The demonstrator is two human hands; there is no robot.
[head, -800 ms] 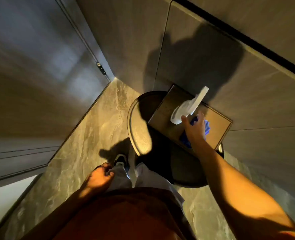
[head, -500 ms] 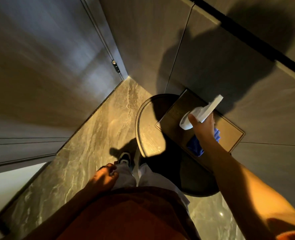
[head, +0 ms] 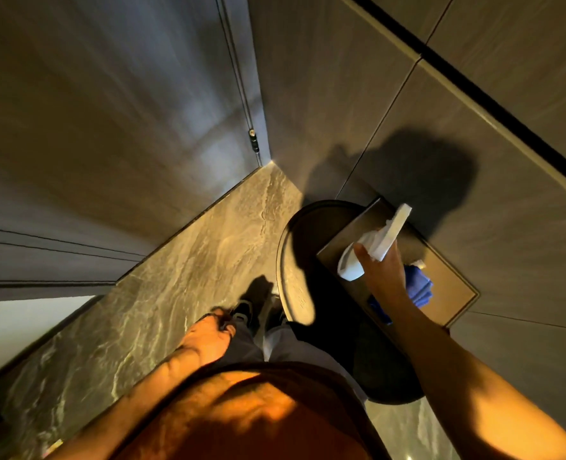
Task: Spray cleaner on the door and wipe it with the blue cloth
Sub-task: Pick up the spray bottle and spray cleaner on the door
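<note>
My right hand (head: 379, 268) grips a white spray bottle (head: 373, 249) by its neck, held just above a brown square tray (head: 447, 290). A blue cloth (head: 419, 288) lies crumpled on that tray, partly hidden behind my right hand and wrist. The dark wooden door (head: 109, 127) fills the left side, with a small hinge (head: 252, 141) near the corner. My left hand (head: 208, 336) hangs by my left thigh with its fingers curled and nothing in it.
A round dark side table (head: 295, 260) carries the tray, against the tiled wall (head: 474, 127) on the right. Marble floor (head: 175, 277) runs between door and table. My shoes (head: 242, 310) stand close to the table's edge.
My right hand has closed on the spray bottle and lifted it slightly off the tray. The view has swung left and up. My left hand stays by my thigh.
</note>
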